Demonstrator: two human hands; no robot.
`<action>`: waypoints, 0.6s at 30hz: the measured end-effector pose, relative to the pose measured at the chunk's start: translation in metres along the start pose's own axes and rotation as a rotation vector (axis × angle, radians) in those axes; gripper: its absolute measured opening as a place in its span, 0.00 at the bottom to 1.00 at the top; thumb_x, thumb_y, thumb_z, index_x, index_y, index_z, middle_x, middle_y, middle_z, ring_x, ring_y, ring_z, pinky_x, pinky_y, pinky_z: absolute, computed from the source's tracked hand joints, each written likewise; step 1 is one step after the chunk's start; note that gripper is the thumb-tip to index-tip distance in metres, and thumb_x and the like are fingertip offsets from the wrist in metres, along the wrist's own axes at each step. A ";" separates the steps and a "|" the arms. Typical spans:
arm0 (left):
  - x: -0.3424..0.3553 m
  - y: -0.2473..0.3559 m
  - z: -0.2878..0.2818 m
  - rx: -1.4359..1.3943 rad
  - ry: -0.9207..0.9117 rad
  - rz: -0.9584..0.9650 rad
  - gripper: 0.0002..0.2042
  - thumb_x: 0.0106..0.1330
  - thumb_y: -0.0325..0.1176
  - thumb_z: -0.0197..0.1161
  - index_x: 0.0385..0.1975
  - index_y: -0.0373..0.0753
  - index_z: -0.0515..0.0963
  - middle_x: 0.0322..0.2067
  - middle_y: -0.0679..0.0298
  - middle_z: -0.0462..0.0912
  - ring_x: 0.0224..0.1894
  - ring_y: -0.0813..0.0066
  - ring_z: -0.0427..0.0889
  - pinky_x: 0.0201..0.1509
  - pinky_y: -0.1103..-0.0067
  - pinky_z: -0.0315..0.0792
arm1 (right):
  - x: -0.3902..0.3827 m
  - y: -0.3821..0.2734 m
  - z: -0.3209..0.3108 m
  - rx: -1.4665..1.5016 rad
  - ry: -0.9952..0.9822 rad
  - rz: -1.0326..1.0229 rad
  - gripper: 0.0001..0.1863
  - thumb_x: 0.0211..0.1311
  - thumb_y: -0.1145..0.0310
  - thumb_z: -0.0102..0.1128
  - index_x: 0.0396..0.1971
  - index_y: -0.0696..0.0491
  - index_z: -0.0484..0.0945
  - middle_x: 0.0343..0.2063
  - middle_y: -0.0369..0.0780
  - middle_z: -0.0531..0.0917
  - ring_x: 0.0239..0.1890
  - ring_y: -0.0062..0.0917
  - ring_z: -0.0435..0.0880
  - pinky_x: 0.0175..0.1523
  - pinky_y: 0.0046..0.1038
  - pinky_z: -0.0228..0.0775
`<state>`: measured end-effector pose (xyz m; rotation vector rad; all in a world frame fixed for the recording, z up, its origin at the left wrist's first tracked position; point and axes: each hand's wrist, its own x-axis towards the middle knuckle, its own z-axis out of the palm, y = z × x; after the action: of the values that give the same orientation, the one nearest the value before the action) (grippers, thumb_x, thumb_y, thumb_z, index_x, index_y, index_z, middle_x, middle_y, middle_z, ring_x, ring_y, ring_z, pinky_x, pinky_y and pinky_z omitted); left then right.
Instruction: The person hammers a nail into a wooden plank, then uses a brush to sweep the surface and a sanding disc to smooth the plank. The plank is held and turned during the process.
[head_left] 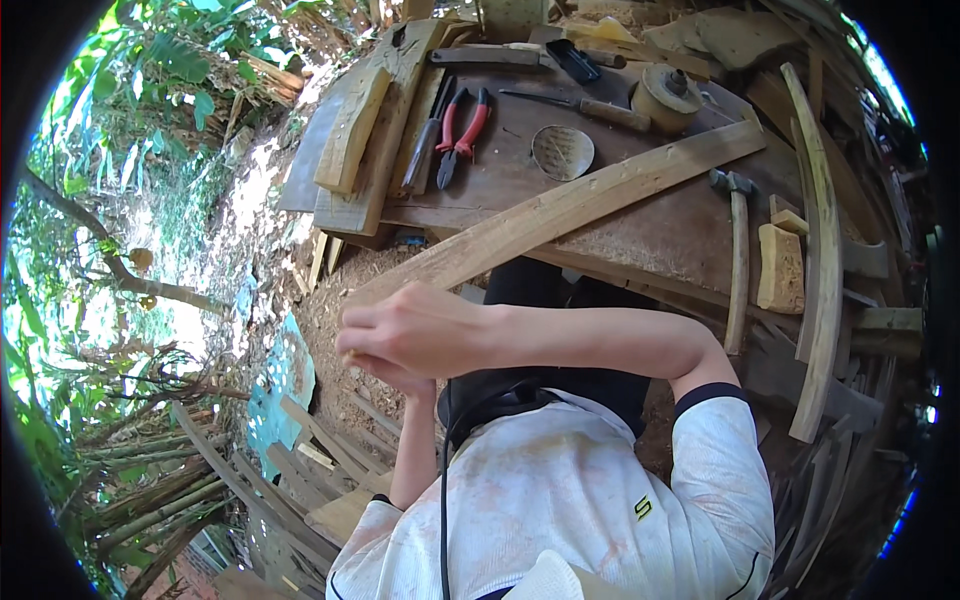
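Observation:
My right arm reaches across my body to the left, and my right hand (415,325) is closed, its fingers curled together beside the left end of a long wooden plank (570,205). What those fingers hold, if anything, is hidden. Just under it is my left hand (402,376), mostly covered by the right one, so its fingers cannot be made out. The plank lies slantwise over the workbench (640,240), its left end sticking out past the bench edge. Whether either hand touches the plank cannot be told.
Red-handled pliers (462,135), a shallow round dish (562,152), a long file (575,107) and a round pot (668,98) lie on the bench. A hammer (738,260) and a wood block (781,270) are at the right. Thicker timber (352,135) rests at the left.

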<state>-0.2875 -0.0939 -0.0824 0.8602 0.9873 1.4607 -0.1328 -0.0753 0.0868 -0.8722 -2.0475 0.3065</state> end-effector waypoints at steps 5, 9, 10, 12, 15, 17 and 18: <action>0.004 0.007 -0.003 -0.044 -0.156 -0.017 0.53 0.71 0.82 0.32 0.83 0.43 0.45 0.79 0.54 0.57 0.79 0.61 0.61 0.84 0.62 0.57 | 0.000 0.010 -0.001 -0.161 0.030 -0.010 0.08 0.68 0.65 0.65 0.37 0.53 0.80 0.33 0.38 0.79 0.31 0.31 0.89 0.35 0.35 0.84; 0.001 -0.001 -0.004 -0.242 -0.227 0.125 0.47 0.73 0.81 0.30 0.64 0.38 0.67 0.66 0.55 0.72 0.63 0.65 0.75 0.71 0.63 0.68 | -0.013 -0.006 -0.002 0.020 -0.057 0.073 0.08 0.68 0.64 0.66 0.40 0.52 0.80 0.36 0.38 0.81 0.32 0.32 0.88 0.37 0.35 0.83; 0.004 0.001 0.004 -0.184 -0.054 0.040 0.48 0.72 0.81 0.30 0.61 0.37 0.69 0.63 0.52 0.75 0.59 0.64 0.78 0.67 0.63 0.71 | -0.017 -0.003 -0.010 0.051 -0.033 0.118 0.08 0.69 0.64 0.65 0.41 0.52 0.81 0.37 0.38 0.82 0.33 0.33 0.89 0.37 0.35 0.83; 0.011 -0.001 -0.004 -0.122 -0.020 -0.047 0.48 0.72 0.81 0.30 0.59 0.36 0.71 0.56 0.50 0.81 0.51 0.62 0.83 0.59 0.64 0.76 | -0.027 0.004 -0.031 0.020 -0.015 0.229 0.08 0.70 0.65 0.65 0.43 0.53 0.82 0.39 0.40 0.84 0.34 0.35 0.89 0.38 0.35 0.82; 0.021 -0.012 -0.035 -0.103 -0.218 -0.060 0.47 0.73 0.80 0.29 0.57 0.37 0.74 0.40 0.50 0.86 0.39 0.60 0.85 0.46 0.66 0.78 | -0.056 0.022 -0.075 -0.031 0.121 0.416 0.08 0.72 0.68 0.66 0.45 0.55 0.84 0.37 0.42 0.87 0.34 0.32 0.89 0.38 0.33 0.80; 0.020 -0.012 -0.022 -0.063 -0.062 -0.070 0.47 0.74 0.80 0.26 0.49 0.37 0.75 0.30 0.50 0.86 0.29 0.59 0.83 0.38 0.67 0.78 | -0.077 0.028 -0.118 0.019 0.159 0.605 0.10 0.76 0.67 0.62 0.46 0.57 0.85 0.34 0.41 0.86 0.31 0.24 0.85 0.36 0.28 0.76; 0.021 -0.012 -0.026 -0.046 -0.097 -0.069 0.45 0.76 0.77 0.29 0.52 0.36 0.77 0.32 0.49 0.87 0.31 0.59 0.83 0.39 0.66 0.77 | -0.089 0.032 -0.141 -0.032 0.143 0.706 0.11 0.78 0.66 0.60 0.47 0.57 0.86 0.30 0.40 0.85 0.27 0.22 0.83 0.34 0.27 0.75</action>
<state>-0.3087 -0.0756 -0.1036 0.8474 0.8995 1.3656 0.0287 -0.1271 0.0994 -1.5746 -1.5570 0.5703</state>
